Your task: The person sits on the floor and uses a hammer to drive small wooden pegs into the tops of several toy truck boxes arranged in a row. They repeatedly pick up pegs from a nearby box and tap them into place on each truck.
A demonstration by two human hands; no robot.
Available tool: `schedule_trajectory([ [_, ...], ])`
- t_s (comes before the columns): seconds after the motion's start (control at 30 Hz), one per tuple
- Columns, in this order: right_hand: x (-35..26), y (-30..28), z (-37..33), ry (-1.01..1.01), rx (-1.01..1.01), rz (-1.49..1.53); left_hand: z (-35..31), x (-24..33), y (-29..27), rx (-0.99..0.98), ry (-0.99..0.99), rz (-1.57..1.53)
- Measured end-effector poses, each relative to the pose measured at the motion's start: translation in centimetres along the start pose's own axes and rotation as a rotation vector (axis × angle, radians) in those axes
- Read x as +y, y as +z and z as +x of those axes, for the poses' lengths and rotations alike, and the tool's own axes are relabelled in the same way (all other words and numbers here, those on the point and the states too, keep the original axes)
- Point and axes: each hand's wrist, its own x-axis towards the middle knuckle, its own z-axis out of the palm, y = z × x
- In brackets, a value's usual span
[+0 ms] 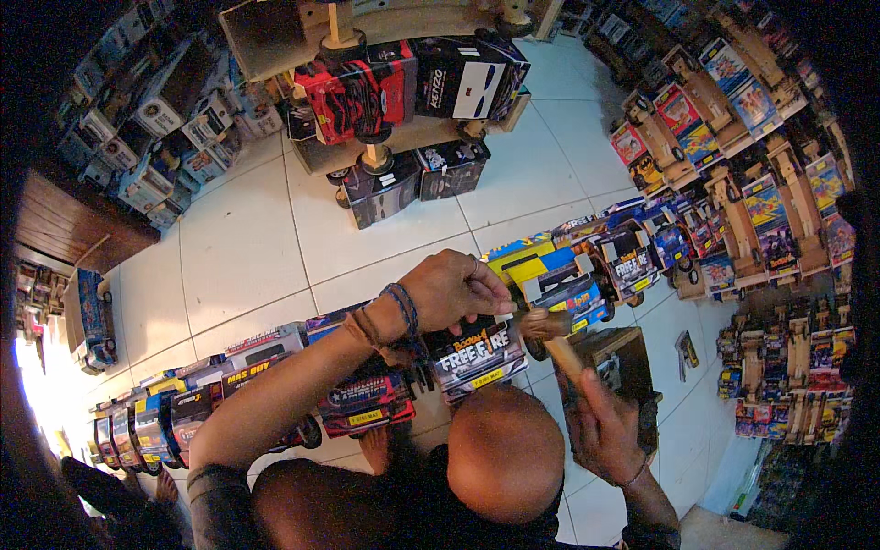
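A toy truck with dark printed panels and a yellow plate stands on the floor in front of my knee. My left hand reaches across to its upper edge, fingers pinched together; what they hold, if anything, is too small to make out. My right hand is closed round the pale wooden handle of a hammer. The hammer's head is beside the truck's right side, close to my left fingertips; I cannot tell if it touches the truck. One black wheel shows under the hammer head.
More toy trucks stand in a long row on both sides. A dark wooden box sits right of the hammer, with a small metal tool on the tiles beyond. Boxy toys lie ahead; stacked trucks fill the right.
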Motion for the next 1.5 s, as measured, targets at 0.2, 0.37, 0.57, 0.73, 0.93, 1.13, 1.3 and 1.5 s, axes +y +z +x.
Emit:
schedule_trajectory([
  [0.2,-0.1,0.5,-0.5,-0.003,0.042,0.036,0.0,-0.2,-0.1,0.006,0.036,-0.014],
  [0.37,-0.2,1.7,-2.1,0.453,0.174,0.217,0.0,-0.1,-0.2,0.005,0.041,-0.074],
  [0.57,0.1,2.8,-4.4,0.805,0.366,0.302,0.1,-0.1,-0.3,0.014,0.009,-0.054],
  [0.73,-1.5,3.6,-4.7,0.798,0.385,0.4,0.1,-0.1,-0.1,0.065,0.006,-0.022],
  [0.93,-3.0,5.2,-1.1,0.589,0.332,0.418,-0.1,-0.1,0.1,0.091,0.014,-0.003],
  [1.13,-3.5,4.5,2.4,0.675,0.21,0.624,-0.4,-0.2,0.5,0.146,0.079,-0.04],
  [1.3,-3.1,4.7,4.7,0.606,0.191,0.555,-0.4,0.2,0.8,0.162,0.093,-0.012],
  [1.5,-3.0,4.8,5.4,0.573,0.218,0.559,-0.4,0.4,0.6,0.122,0.084,-0.045],
])
